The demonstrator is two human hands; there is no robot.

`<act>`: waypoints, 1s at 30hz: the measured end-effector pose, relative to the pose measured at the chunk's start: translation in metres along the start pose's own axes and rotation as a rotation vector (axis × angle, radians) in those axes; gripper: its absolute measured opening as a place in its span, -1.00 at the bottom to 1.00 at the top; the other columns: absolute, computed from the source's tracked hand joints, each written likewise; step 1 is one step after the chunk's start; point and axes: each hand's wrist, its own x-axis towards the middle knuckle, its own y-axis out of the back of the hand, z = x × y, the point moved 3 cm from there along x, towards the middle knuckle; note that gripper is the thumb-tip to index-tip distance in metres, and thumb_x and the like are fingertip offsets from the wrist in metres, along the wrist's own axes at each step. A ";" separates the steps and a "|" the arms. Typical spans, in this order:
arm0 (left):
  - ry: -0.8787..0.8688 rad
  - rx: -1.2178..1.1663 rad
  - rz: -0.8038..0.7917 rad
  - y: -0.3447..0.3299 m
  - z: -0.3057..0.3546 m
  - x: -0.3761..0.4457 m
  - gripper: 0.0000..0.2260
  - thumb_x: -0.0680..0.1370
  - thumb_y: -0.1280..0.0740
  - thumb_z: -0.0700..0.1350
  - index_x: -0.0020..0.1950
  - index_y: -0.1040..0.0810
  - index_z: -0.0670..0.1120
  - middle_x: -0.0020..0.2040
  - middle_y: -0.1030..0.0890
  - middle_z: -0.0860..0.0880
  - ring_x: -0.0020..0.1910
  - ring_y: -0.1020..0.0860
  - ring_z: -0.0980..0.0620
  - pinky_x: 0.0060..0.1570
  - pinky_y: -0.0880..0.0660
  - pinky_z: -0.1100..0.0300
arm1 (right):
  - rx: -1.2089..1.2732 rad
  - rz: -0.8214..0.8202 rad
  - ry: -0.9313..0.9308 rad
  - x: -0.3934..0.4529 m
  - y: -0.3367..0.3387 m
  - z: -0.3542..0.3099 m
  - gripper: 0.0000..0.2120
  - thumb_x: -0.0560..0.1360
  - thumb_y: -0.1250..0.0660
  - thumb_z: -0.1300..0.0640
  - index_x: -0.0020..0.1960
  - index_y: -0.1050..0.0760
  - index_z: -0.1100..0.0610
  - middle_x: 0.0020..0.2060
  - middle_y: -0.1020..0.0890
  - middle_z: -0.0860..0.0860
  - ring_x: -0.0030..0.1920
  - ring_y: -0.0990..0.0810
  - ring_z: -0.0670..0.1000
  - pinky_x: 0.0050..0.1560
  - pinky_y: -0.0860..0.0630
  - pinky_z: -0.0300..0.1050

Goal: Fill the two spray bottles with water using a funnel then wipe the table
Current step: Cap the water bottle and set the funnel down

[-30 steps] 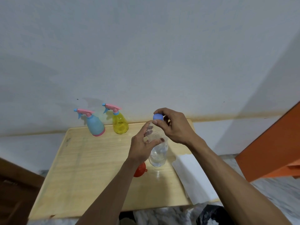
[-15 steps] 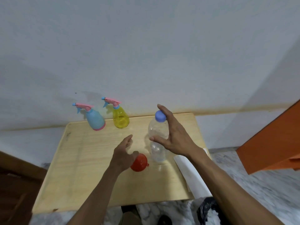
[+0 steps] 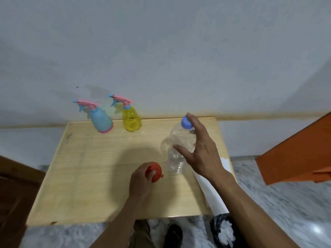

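A blue spray bottle (image 3: pixel 101 119) and a yellow spray bottle (image 3: pixel 131 119), both with pink trigger heads on, stand at the back of the wooden table (image 3: pixel 86 169) near the wall. A clear water bottle (image 3: pixel 179 140) with a blue cap stands upright right of centre. My right hand (image 3: pixel 202 154) is spread beside it: the index fingertip touches the cap and the thumb lies across the body without gripping. A red funnel (image 3: pixel 156 170) lies on the table just left of the water bottle. My left hand (image 3: pixel 141 183) is closing on it, one finger over its rim.
A white cloth or paper (image 3: pixel 211 196) hangs over the table's right edge under my right forearm. An orange object (image 3: pixel 295 154) juts in at the right. A black bag (image 3: pixel 223 230) sits on the marble floor below. Dark wooden furniture (image 3: pixel 14 194) stands at the left.
My right hand left the cap and opened beside the water bottle. My left hand let go of the bottle, dropped to the table and reached the red funnel.
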 end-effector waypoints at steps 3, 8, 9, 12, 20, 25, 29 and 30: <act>0.000 -0.005 0.036 0.002 -0.001 -0.001 -0.74 0.54 -0.45 -0.13 0.22 -0.63 -0.13 0.17 -0.68 -0.13 0.14 -0.62 -0.16 0.17 -0.47 0.12 | 0.012 0.050 -0.018 -0.001 -0.001 -0.003 -0.13 0.44 -0.56 0.04 0.50 -0.07 -0.34 0.37 -0.23 -0.51 0.28 -0.36 -0.31 0.12 -0.29 -0.57; -0.013 -0.019 0.035 0.017 0.002 -0.007 -0.74 0.54 -0.45 -0.12 0.22 -0.64 -0.12 0.17 -0.68 -0.11 0.14 -0.63 -0.11 0.15 -0.39 0.26 | 0.076 0.116 -0.049 -0.003 -0.003 -0.009 -0.11 0.42 -0.59 0.13 0.47 -0.10 -0.34 0.36 -0.27 -0.42 0.27 -0.41 -0.21 0.10 -0.31 -0.59; -0.023 -0.020 0.031 0.021 0.003 -0.008 -0.74 0.53 -0.46 -0.13 0.21 -0.65 -0.12 0.16 -0.69 -0.11 0.13 -0.63 -0.11 0.14 -0.38 0.27 | 0.085 0.128 -0.060 -0.003 -0.004 -0.011 -0.11 0.42 -0.59 0.14 0.46 -0.11 -0.35 0.35 -0.27 -0.45 0.26 -0.42 -0.20 0.09 -0.32 -0.59; -0.046 -0.029 0.024 0.036 0.001 -0.008 -0.75 0.52 -0.48 -0.14 0.19 -0.66 -0.13 0.14 -0.69 -0.11 0.11 -0.64 -0.11 0.11 -0.39 0.27 | 0.084 0.167 -0.075 -0.006 -0.007 -0.016 -0.10 0.40 -0.60 0.17 0.46 -0.13 -0.33 0.33 -0.27 -0.54 0.25 -0.44 -0.19 0.08 -0.34 -0.58; -0.109 -0.039 0.021 0.062 0.005 0.013 -0.72 0.51 -0.49 -0.13 0.20 -0.66 -0.14 0.15 -0.69 -0.11 0.14 -0.63 -0.11 0.13 -0.39 0.25 | 0.100 0.295 -0.220 0.005 -0.006 -0.022 -0.13 0.40 -0.60 0.08 0.42 -0.17 -0.48 0.33 -0.32 -0.53 0.29 -0.53 -0.06 0.18 -0.57 0.07; -0.163 -0.035 0.029 0.063 0.030 0.046 -0.72 0.51 -0.49 -0.12 0.20 -0.66 -0.15 0.15 -0.69 -0.12 0.14 -0.63 -0.12 0.20 -0.45 0.16 | 0.077 0.371 -0.206 0.042 0.012 -0.028 -0.17 0.40 -0.60 0.07 0.47 -0.20 -0.30 0.30 -0.29 -0.61 0.25 -0.56 0.00 0.15 -0.59 0.14; -0.208 -0.025 0.054 0.056 0.056 0.082 -0.73 0.53 -0.47 -0.13 0.21 -0.65 -0.15 0.17 -0.68 -0.13 0.15 -0.62 -0.13 0.20 -0.44 0.15 | 0.047 0.383 -0.140 0.079 0.014 -0.014 -0.16 0.41 -0.59 0.10 0.51 -0.19 -0.24 0.32 -0.26 -0.59 0.32 -0.51 -0.03 0.20 -0.56 -0.03; -0.211 -0.017 0.056 0.054 0.062 0.091 -0.73 0.53 -0.46 -0.13 0.22 -0.65 -0.15 0.18 -0.68 -0.13 0.15 -0.61 -0.14 0.21 -0.44 0.13 | 0.045 0.381 -0.119 0.087 0.014 -0.008 -0.16 0.42 -0.58 0.12 0.51 -0.19 -0.22 0.33 -0.26 -0.57 0.34 -0.49 -0.03 0.22 -0.52 -0.19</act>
